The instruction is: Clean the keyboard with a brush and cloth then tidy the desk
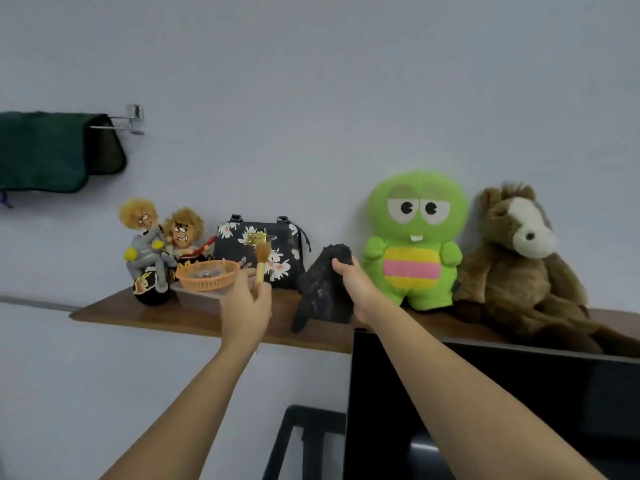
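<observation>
Left hand (246, 306) grips a brush (260, 263) bristles-up; right hand (349, 282) clutches a dark cloth (322, 292) above a wooden shelf (173, 317).
The brush stands just beside an orange basket (207, 274); the dark cloth hangs next to a green plush toy (414, 237).

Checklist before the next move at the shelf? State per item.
1. Left hand grips brush, bristles up: ok.
2. Right hand grips dark cloth: ok.
3. Cloth free of the shelf: cannot tell, its lower end hangs at the board.
4. Right hand apart from green plush: cannot tell, very close.
5. Keyboard in view: not ok, out of frame.
</observation>
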